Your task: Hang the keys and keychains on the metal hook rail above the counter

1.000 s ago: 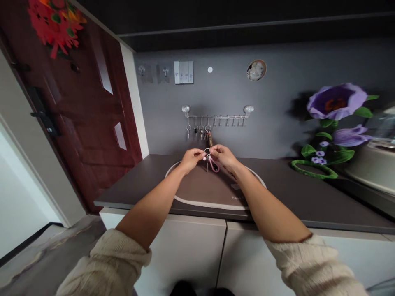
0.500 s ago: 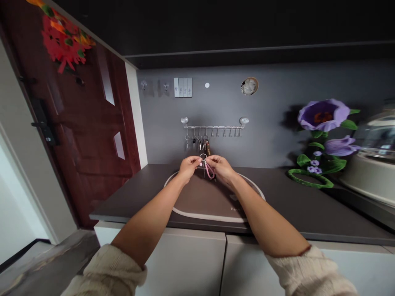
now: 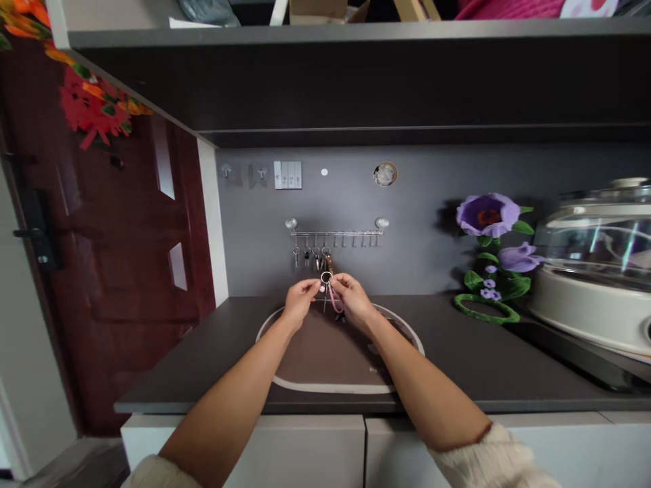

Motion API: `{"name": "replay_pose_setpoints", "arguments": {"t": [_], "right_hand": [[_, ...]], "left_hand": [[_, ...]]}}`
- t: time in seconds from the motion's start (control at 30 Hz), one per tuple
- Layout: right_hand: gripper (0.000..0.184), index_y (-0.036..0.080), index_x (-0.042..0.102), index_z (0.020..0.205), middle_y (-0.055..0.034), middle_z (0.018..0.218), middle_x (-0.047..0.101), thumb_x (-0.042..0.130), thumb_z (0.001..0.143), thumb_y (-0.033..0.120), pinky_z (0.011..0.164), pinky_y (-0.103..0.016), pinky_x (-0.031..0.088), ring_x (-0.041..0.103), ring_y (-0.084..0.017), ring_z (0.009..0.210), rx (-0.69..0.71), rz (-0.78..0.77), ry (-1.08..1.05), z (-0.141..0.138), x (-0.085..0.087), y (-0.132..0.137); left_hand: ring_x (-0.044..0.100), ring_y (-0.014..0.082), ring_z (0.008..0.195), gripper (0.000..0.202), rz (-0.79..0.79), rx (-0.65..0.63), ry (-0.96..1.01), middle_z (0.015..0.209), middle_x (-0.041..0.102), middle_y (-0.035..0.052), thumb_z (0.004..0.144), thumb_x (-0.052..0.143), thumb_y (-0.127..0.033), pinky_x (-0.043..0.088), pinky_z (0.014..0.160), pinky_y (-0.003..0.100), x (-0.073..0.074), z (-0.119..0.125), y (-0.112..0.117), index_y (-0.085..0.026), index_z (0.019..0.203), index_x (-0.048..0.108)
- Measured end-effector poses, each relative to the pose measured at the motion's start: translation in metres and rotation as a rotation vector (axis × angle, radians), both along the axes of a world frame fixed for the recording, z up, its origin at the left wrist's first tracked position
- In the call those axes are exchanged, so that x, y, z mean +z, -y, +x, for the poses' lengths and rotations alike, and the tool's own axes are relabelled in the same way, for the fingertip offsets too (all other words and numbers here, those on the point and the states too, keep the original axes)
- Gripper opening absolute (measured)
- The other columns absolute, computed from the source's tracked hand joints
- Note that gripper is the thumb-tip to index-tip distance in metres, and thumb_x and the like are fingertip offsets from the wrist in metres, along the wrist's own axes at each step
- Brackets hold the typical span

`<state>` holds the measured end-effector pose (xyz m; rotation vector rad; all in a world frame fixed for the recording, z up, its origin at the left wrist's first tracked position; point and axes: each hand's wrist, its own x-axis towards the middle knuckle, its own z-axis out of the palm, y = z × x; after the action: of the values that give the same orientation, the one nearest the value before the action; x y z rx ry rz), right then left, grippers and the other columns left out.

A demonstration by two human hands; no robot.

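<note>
Your bare left hand [image 3: 300, 298] and bare right hand [image 3: 353, 297] meet in front of you, thumb and fingertips of each pinched together at opposite sides of a round silver metal key ring [image 3: 326, 272]; the fingers hide exactly how each side is gripped.

Across the top runs a long dark grey shelf [image 3: 381, 85]; at far left stands a dark red panelled door [image 3: 127, 291]; below your arms spreads a dark grey countertop [image 3: 468, 369], bearing a cream appliance with a clear lid [image 3: 584, 308] on the right, a purple flower ornament with green leaves [image 3: 488, 215] just beside it, and a brown rounded mat with a pale border [image 3: 325, 359] under your hands; on the grey wall behind them is a slim clear rail of small hooks [image 3: 350, 234].

Four sets of hanging metal keys [image 3: 316, 261] are already on its leftmost hooks; your ring is held in the air above the mat, nearer you than the rail and not on any hook; from it dangle a pink looped strap [image 3: 334, 300] and a thin metal key [image 3: 325, 305].
</note>
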<state>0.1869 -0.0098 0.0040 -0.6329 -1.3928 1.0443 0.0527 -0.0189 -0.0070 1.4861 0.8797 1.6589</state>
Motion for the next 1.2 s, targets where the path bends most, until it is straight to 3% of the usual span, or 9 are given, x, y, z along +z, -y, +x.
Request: {"name": "replay_pose_setpoints", "arguments": {"t": [0.17,0.4,0.63,0.73,0.97,1.2], "right_hand": [[0.025,0.017,0.051,0.07,0.0055,0.054,0.047,0.062,0.059,0.037,0.046,-0.018,0.03,0.038,-0.005,0.045,-0.047,-0.017,-0.085,0.003,0.005,-0.002],[0.021,0.017,0.051,0.07,0.0037,0.055,0.052,0.059,0.062,0.034,0.048,-0.02,0.037,0.047,-0.007,0.047,-0.114,-0.01,-0.119,0.006,0.027,-0.011],[0.001,0.017,0.049,0.07,0.0035,0.052,0.054,0.048,0.071,0.017,0.048,-0.022,0.044,0.05,-0.007,0.044,-0.203,-0.131,-0.217,0.005,0.057,-0.029],[0.007,0.017,0.048,0.068,0.0036,0.049,0.052,0.045,0.071,0.012,0.046,-0.021,0.045,0.049,-0.007,0.042,-0.233,-0.178,-0.231,0.002,0.064,-0.038],[0.007,0.016,0.049,0.069,0.0037,0.048,0.051,0.045,0.072,0.011,0.041,-0.019,0.043,0.047,-0.006,0.039,-0.326,-0.279,-0.202,-0.005,0.067,-0.062],[0.009,0.015,0.049,0.069,0.0035,0.046,0.05,0.044,0.072,0.009,0.039,-0.018,0.042,0.047,-0.006,0.038,-0.341,-0.313,-0.17,-0.004,0.06,-0.071]], "left_hand": [[0.051,0.0101,0.062,0.035,-0.029,0.023,0.021,0.077,0.062,0.006,0.061,0.059,-0.041,0.038,0.053,0.02,-0.003,0.002,-0.004,-0.013,0.082,0.063],[0.049,0.0092,0.056,0.031,-0.058,0.068,-0.02,0.068,0.06,0.0041,0.061,0.058,-0.039,0.035,0.05,0.02,-0.006,0.005,-0.002,-0.013,0.078,0.063],[0.048,0.0089,0.055,0.026,-0.084,0.102,-0.036,0.064,0.059,0.0034,0.061,0.058,-0.034,0.036,0.052,0.021,-0.007,0.005,-0.001,-0.012,0.073,0.063],[0.048,0.0091,0.055,0.025,-0.091,0.112,-0.035,0.063,0.059,0.0033,0.061,0.058,-0.034,0.036,0.053,0.021,-0.007,0.004,-0.002,-0.012,0.072,0.063],[0.047,0.009,0.055,0.023,-0.089,0.117,-0.043,0.063,0.059,0.003,0.062,0.058,-0.033,0.036,0.054,0.021,-0.01,0.003,-0.004,-0.013,0.071,0.063],[0.046,0.0087,0.054,0.02,-0.087,0.112,-0.044,0.062,0.058,0.0022,0.062,0.058,-0.03,0.036,0.054,0.021,-0.01,0.003,-0.005,-0.013,0.071,0.063]]}}
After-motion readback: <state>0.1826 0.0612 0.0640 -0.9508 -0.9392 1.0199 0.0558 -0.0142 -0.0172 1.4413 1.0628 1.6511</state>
